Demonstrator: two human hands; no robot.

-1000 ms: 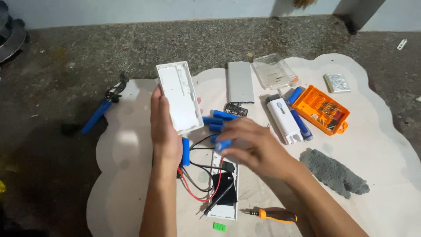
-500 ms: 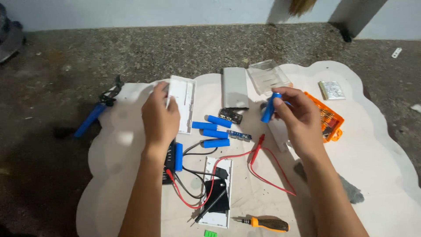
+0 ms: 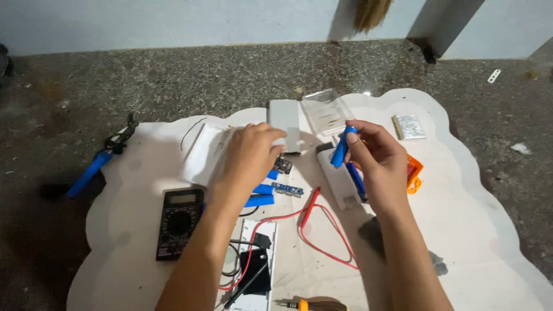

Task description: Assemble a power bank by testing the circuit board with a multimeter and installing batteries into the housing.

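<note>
My right hand (image 3: 377, 158) holds a blue cylindrical battery cell (image 3: 340, 147) upright between thumb and fingers, above a white power-bank case (image 3: 340, 184). My left hand (image 3: 250, 152) lies on a white rectangular casing half (image 3: 203, 154), fingers reaching toward a grey flat case (image 3: 284, 118). More blue cells (image 3: 259, 194) lie just below my left hand, partly hidden by the wrist. A small circuit board (image 3: 282, 165) sits between the hands.
A black multimeter (image 3: 178, 222) lies at left, its red lead (image 3: 314, 222) looping across the white mat (image 3: 478, 219). Blue-handled pliers (image 3: 98, 164) rest at the mat's left edge. An orange box (image 3: 412, 173), clear plastic lid (image 3: 325, 109), silver pouch (image 3: 409, 126) and screwdriver (image 3: 311, 304) are nearby.
My left hand lowered the white casing from upright onto the mat. My right hand picked up a blue cell and lifted it to the right. The multimeter is now uncovered.
</note>
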